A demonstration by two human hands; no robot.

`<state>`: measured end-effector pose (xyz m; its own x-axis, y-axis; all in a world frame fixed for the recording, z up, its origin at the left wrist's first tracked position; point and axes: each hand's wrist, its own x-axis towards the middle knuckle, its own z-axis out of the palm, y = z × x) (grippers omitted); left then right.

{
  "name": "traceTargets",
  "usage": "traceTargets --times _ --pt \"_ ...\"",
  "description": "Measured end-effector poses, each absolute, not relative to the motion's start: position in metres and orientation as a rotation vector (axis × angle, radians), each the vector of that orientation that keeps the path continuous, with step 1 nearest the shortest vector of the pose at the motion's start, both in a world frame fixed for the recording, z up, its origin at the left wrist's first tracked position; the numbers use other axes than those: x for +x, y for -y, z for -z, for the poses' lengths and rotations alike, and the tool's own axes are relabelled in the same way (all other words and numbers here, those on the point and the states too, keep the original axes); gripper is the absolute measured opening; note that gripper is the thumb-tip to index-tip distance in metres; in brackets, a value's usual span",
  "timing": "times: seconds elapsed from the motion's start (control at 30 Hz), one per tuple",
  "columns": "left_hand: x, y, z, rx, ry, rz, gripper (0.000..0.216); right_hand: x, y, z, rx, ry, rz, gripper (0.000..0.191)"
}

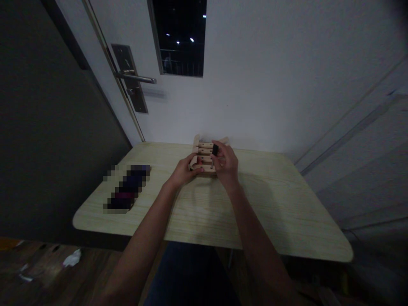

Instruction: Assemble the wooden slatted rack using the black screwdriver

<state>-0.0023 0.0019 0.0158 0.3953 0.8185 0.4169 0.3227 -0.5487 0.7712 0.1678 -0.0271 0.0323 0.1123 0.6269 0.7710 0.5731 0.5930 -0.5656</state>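
Head view: our left hand (183, 171) is curled round a pale slatted wooden frame (205, 145) on the wood-grain desk (270, 187). Our right hand (227, 165) pinches a small black piece (215, 149).

You face a white door (261, 76) that rises behind the far edge of your pale wood-grain tabletop (287, 195). The door's metal handle (140, 78) sits on a tall plate (139, 102) above the far left corner. To the right of that, you see a narrow window (183, 25), black apart from small white lights (191, 40) and a faint railing (185, 66). A dark grey panel (47, 127) stands beyond your left edge; a dim pale wall (360, 157) runs past the right. Below the near left corner, your brown floor (41, 272) carries a crumpled white scrap (72, 258). The light around you is dim.
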Motion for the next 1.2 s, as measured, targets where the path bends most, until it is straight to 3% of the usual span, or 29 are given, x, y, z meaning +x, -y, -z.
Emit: traceTargets --times 0.37,0.83,1.2 --pt "-0.0027 -0.0033 -0.0153 2.072 -0.968 -1.075 0.034 0.1673 0.0317 -0.0315 -0.918 1.595 -0.103 0.033" --pt "-0.0026 -0.0028 -0.0156 2.094 -0.969 -1.081 0.03 0.1668 0.0323 -0.0359 -1.085 1.493 -0.02 0.03" --pt "-0.002 -0.0028 -0.0154 2.092 -0.985 -1.095 0.036 0.1695 0.0304 -0.0306 -0.998 1.594 -0.054 0.035"
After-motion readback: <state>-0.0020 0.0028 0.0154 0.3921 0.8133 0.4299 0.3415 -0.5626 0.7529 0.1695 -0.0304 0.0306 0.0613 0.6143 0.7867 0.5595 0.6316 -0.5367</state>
